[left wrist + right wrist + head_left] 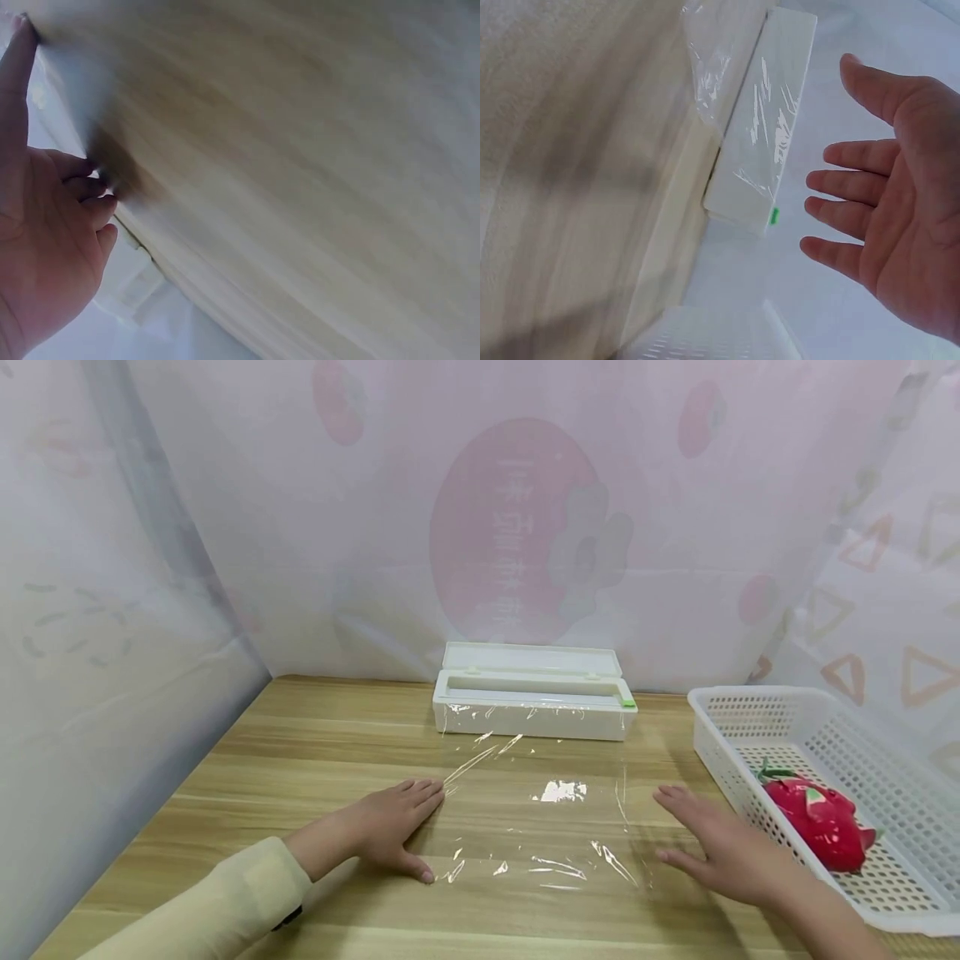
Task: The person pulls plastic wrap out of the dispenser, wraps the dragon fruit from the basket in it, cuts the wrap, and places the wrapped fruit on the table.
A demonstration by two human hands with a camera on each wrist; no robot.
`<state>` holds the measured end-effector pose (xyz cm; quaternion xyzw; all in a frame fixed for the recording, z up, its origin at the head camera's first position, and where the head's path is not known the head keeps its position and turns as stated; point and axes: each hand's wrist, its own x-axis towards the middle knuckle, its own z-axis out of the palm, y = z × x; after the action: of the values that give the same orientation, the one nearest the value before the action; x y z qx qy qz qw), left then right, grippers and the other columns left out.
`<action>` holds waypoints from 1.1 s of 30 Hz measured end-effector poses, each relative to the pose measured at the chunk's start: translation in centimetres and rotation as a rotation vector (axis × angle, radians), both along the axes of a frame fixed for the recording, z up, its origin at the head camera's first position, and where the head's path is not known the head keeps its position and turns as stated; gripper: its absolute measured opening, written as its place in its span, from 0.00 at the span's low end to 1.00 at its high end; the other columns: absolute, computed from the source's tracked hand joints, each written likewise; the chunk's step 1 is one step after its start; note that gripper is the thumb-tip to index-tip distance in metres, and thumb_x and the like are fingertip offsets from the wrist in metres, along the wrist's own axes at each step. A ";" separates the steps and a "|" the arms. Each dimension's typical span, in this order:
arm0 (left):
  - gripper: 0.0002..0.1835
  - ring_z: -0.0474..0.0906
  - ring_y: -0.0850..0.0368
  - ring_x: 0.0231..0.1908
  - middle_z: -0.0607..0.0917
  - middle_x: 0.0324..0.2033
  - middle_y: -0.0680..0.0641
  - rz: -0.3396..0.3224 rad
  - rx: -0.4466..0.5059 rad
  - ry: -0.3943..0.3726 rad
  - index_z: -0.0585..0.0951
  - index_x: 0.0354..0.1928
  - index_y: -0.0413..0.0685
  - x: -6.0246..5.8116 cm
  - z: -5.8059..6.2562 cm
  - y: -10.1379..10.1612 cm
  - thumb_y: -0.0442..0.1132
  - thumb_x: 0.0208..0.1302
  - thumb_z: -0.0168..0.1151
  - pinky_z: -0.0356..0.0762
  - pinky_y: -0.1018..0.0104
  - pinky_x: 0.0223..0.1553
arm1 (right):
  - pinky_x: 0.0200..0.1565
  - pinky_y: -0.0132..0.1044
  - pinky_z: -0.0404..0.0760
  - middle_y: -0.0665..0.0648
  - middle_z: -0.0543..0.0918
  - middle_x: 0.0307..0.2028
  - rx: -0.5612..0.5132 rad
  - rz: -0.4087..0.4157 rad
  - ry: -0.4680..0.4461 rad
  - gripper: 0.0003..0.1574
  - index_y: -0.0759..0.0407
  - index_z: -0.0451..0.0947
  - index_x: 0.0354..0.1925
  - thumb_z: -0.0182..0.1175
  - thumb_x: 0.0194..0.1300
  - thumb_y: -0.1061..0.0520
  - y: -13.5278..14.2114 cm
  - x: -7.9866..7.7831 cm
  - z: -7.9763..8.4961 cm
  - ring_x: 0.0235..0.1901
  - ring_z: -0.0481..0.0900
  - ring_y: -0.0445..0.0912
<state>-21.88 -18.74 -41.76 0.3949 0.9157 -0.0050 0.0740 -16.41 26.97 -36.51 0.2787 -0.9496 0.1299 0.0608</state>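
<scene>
A sheet of clear plastic wrap (525,827) stretches over the wooden table from a white wrap dispenser box (532,722) whose lid stands up at the back. At the sheet's left edge my left hand (397,827) touches down with its fingertips, thumb spread toward me. The left wrist view has this hand (56,232) with fingers meeting the wood surface. On the other side, my right hand (731,852) hovers between the sheet and the basket, fingers extended and holding nothing. Its palm and straight fingers (847,202) show in the right wrist view, with the dispenser box (761,112) beyond.
A white perforated plastic basket (750,818) stands at the right, holding a red, glossy dragon-fruit-like thing (821,827) with green tips. Pale printed curtains (360,527) close off the back and sides. Wooden tabletop (300,752) extends left of the dispenser.
</scene>
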 end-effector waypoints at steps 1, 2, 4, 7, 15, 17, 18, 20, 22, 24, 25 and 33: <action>0.62 0.54 0.41 0.70 0.58 0.71 0.35 -0.005 -0.004 0.007 0.58 0.71 0.32 0.0 -0.1 0.0 0.79 0.51 0.52 0.52 0.50 0.69 | 0.56 0.63 0.69 0.67 0.71 0.63 -0.006 0.007 0.019 0.43 0.63 0.69 0.65 0.67 0.60 0.41 0.1 0.0 0.2 0.62 0.68 0.65; 0.62 0.54 0.41 0.70 0.58 0.71 0.34 -0.009 -0.006 0.016 0.58 0.71 0.32 0.0 -0.1 -0.1 0.79 0.52 0.51 0.52 0.50 0.69 | 0.55 0.62 0.70 0.66 0.72 0.62 -0.013 0.007 0.038 0.43 0.63 0.69 0.65 0.68 0.60 0.42 0.2 0.0 0.5 0.61 0.70 0.64; 0.62 0.53 0.41 0.70 0.58 0.71 0.34 -0.019 -0.012 0.032 0.58 0.71 0.32 0.0 -0.2 -0.1 0.80 0.52 0.49 0.52 0.50 0.69 | 0.54 0.61 0.72 0.65 0.74 0.61 -0.027 0.000 0.074 0.42 0.63 0.70 0.64 0.69 0.59 0.44 0.5 -0.1 1.0 0.59 0.72 0.63; 0.61 0.54 0.41 0.70 0.58 0.71 0.34 -0.035 -0.018 0.060 0.58 0.71 0.32 0.1 -0.2 -0.2 0.80 0.53 0.46 0.52 0.50 0.69 | 0.53 0.61 0.73 0.64 0.76 0.60 -0.051 -0.024 0.116 0.41 0.61 0.71 0.64 0.71 0.57 0.45 1.0 0.0 1.9 0.58 0.73 0.62; 0.61 0.53 0.41 0.70 0.58 0.71 0.34 -0.054 -0.041 0.111 0.58 0.71 0.32 0.2 -0.5 -0.4 0.81 0.55 0.43 0.52 0.50 0.69 | 0.58 0.38 0.71 0.63 0.79 0.55 -0.095 -0.055 0.373 0.42 0.59 0.71 0.62 0.75 0.50 0.53 3.4 -0.4 3.6 0.50 0.78 0.60; 0.61 0.53 0.42 0.71 0.58 0.71 0.35 -0.049 -0.046 0.113 0.58 0.72 0.32 0.2 -0.6 -0.4 0.81 0.54 0.42 0.51 0.51 0.69 | 0.57 0.45 0.71 0.65 0.78 0.56 -0.106 -0.086 0.377 0.42 0.61 0.70 0.62 0.74 0.52 0.53 4.2 -0.5 4.0 0.50 0.77 0.62; 0.62 0.53 0.42 0.71 0.58 0.71 0.35 -0.047 -0.050 0.113 0.57 0.72 0.32 0.2 -0.6 -0.4 0.81 0.54 0.42 0.51 0.51 0.69 | 0.55 0.53 0.71 0.67 0.77 0.56 -0.113 -0.110 0.363 0.41 0.62 0.69 0.63 0.73 0.54 0.52 4.6 -0.5 4.2 0.51 0.76 0.64; 0.62 0.53 0.42 0.71 0.58 0.71 0.35 -0.046 -0.050 0.112 0.57 0.72 0.32 0.2 -0.6 -0.4 0.81 0.54 0.42 0.51 0.51 0.69 | 0.50 0.63 0.70 0.69 0.75 0.57 -0.123 -0.172 0.335 0.39 0.63 0.68 0.64 0.70 0.59 0.51 5.3 -0.6 4.6 0.51 0.74 0.67; 0.62 0.53 0.42 0.71 0.58 0.71 0.34 -0.048 -0.045 0.115 0.58 0.72 0.32 0.1 -0.7 -0.4 0.82 0.54 0.42 0.51 0.51 0.69 | 0.49 0.68 0.68 0.72 0.73 0.57 -0.137 -0.230 0.313 0.39 0.65 0.66 0.64 0.68 0.61 0.51 6.1 -0.8 5.0 0.53 0.70 0.71; 0.62 0.54 0.42 0.70 0.58 0.71 0.34 -0.050 -0.045 0.117 0.58 0.72 0.32 0.0 -0.7 -0.4 0.82 0.54 0.41 0.52 0.51 0.69 | 0.48 0.70 0.68 0.75 0.72 0.56 -0.132 -0.294 0.301 0.39 0.67 0.66 0.63 0.67 0.62 0.49 6.8 -1.2 5.1 0.52 0.69 0.72; 0.62 0.54 0.42 0.70 0.58 0.71 0.34 -0.051 -0.045 0.118 0.58 0.72 0.32 0.0 -0.7 -0.4 0.82 0.54 0.41 0.52 0.51 0.69 | 0.47 0.70 0.68 0.76 0.72 0.56 -0.129 -0.323 0.294 0.39 0.69 0.65 0.63 0.66 0.63 0.49 7.1 -1.4 5.2 0.52 0.69 0.73; 0.62 0.54 0.41 0.70 0.59 0.70 0.33 -0.055 -0.036 0.120 0.59 0.71 0.31 0.1 -0.7 -0.4 0.81 0.54 0.41 0.53 0.51 0.69 | 0.48 0.74 0.64 0.84 0.64 0.56 -0.061 -0.498 0.109 0.49 0.78 0.59 0.63 0.63 0.64 0.41 9.9 -3.5 4.4 0.53 0.62 0.77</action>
<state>-21.75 -19.10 -42.47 0.4174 0.9071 -0.0471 0.0260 -19.91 36.87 -32.13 0.0411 -0.9799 0.1243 0.1506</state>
